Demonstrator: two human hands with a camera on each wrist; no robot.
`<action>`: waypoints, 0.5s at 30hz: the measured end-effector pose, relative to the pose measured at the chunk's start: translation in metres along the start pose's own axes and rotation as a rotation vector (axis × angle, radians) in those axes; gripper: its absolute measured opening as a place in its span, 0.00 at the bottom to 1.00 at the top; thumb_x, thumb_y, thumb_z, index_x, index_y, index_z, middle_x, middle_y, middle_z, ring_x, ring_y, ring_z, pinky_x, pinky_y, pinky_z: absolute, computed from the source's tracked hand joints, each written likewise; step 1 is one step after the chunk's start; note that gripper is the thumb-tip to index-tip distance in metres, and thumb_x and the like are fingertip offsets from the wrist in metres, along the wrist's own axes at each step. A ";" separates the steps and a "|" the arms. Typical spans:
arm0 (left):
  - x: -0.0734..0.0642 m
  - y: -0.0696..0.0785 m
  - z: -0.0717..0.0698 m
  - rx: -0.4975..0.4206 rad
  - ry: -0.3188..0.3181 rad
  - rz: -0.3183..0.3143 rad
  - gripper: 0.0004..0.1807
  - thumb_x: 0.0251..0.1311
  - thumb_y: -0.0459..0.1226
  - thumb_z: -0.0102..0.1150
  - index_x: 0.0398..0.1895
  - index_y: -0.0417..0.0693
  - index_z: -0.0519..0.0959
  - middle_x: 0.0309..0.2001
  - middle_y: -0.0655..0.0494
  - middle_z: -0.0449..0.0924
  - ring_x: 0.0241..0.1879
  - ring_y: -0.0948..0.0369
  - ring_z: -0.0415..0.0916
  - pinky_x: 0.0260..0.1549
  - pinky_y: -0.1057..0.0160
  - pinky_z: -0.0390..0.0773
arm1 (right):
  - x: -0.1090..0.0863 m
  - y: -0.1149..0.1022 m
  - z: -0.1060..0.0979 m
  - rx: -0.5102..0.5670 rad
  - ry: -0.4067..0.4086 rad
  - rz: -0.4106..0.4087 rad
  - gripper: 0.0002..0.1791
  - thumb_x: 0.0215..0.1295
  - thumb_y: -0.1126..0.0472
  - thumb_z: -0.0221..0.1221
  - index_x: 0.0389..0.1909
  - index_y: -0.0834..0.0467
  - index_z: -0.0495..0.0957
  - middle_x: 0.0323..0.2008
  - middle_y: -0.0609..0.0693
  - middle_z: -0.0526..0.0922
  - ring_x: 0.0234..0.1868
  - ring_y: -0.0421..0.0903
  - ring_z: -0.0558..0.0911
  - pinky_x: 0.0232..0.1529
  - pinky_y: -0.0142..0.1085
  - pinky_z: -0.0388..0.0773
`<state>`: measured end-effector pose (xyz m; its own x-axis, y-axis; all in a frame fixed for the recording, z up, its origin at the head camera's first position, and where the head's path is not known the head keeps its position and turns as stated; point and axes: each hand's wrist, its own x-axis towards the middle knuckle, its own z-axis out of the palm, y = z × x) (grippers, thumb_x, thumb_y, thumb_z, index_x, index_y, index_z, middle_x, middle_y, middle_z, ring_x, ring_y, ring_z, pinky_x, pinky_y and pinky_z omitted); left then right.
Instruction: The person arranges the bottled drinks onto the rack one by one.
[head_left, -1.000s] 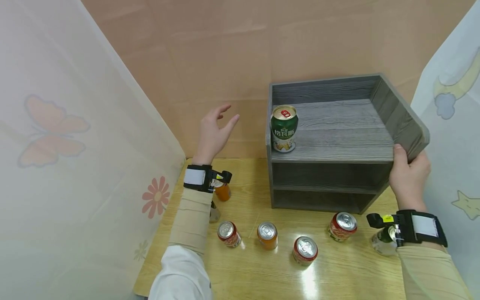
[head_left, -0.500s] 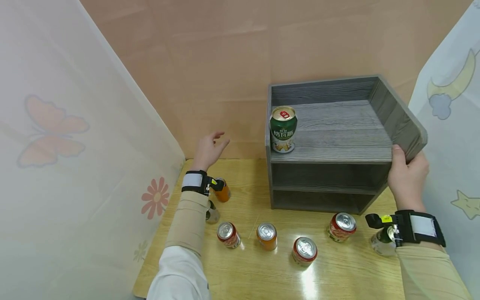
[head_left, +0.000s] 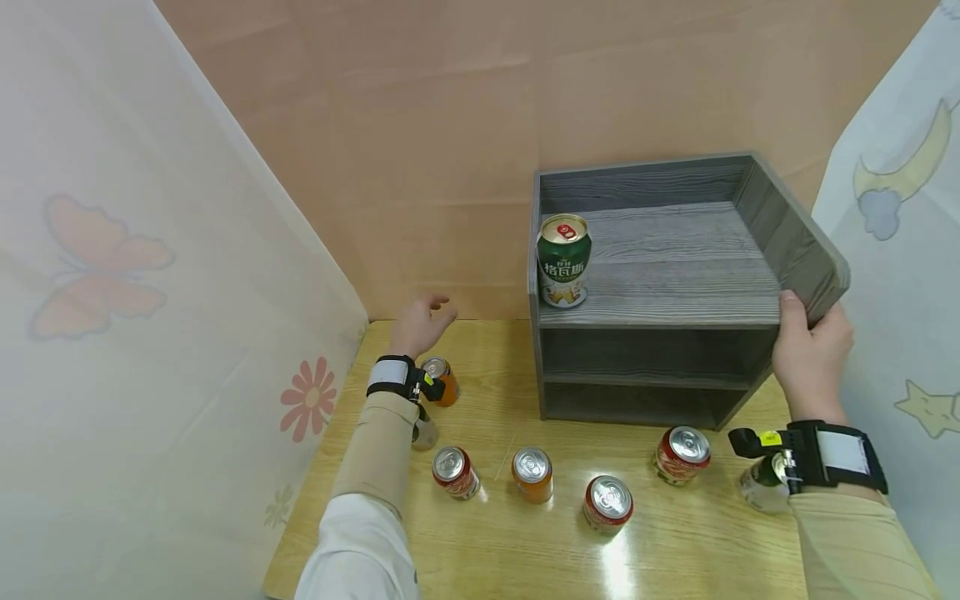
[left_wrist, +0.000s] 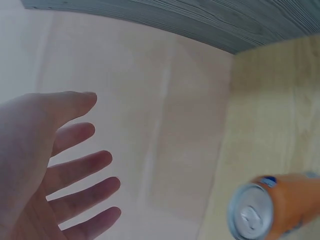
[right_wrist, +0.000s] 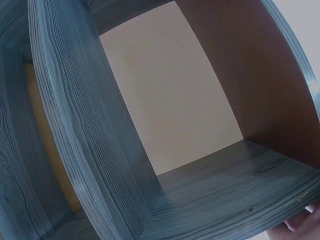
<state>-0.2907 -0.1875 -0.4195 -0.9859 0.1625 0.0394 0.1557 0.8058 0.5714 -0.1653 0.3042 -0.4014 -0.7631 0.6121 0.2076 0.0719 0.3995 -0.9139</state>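
Note:
My right hand (head_left: 813, 354) grips the right side wall of a grey wood-grain shelf unit (head_left: 675, 275), thumb on the front and the other fingers largely hidden behind. In the right wrist view only some fingertips (right_wrist: 297, 227) show at its edge. A green can with a gold top (head_left: 564, 267) stands upright at the left of the unit's top level. My left hand (head_left: 420, 325) hovers at the table's back left, holding nothing, its fingers spread apart in the left wrist view. Closest to it is an orange can (head_left: 447, 388), just below the hand.
Along the table (head_left: 495, 542) stand a small red can (head_left: 457, 475), an orange can (head_left: 532, 477) and two more red cans, one (head_left: 608, 506) farther forward. A green-and-white can (head_left: 765, 485) is by my right wrist. My left forearm partly covers another can (head_left: 424, 433). Sheets hang behind and at both sides.
My left hand has come down from in front of the back sheet toward the tabletop and the orange can. The right hand keeps its grip on the shelf unit.

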 end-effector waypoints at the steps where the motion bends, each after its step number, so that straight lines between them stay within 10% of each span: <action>1: -0.001 -0.002 0.002 0.017 -0.016 -0.001 0.27 0.73 0.50 0.57 0.69 0.47 0.75 0.63 0.43 0.77 0.60 0.45 0.75 0.54 0.45 0.75 | 0.000 0.000 0.000 -0.002 -0.003 0.001 0.14 0.80 0.47 0.46 0.58 0.43 0.73 0.41 0.32 0.70 0.43 0.33 0.68 0.43 0.32 0.61; 15: -0.010 -0.030 0.031 0.169 -0.130 -0.062 0.32 0.65 0.53 0.66 0.69 0.52 0.76 0.60 0.45 0.80 0.45 0.50 0.82 0.43 0.50 0.80 | 0.000 0.000 0.000 0.000 0.000 -0.003 0.13 0.80 0.46 0.46 0.57 0.42 0.73 0.40 0.31 0.69 0.42 0.33 0.68 0.42 0.33 0.61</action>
<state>-0.2839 -0.1953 -0.4626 -0.9795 0.1727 -0.1035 0.1137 0.8988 0.4233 -0.1647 0.3043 -0.4014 -0.7635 0.6105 0.2104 0.0693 0.4013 -0.9133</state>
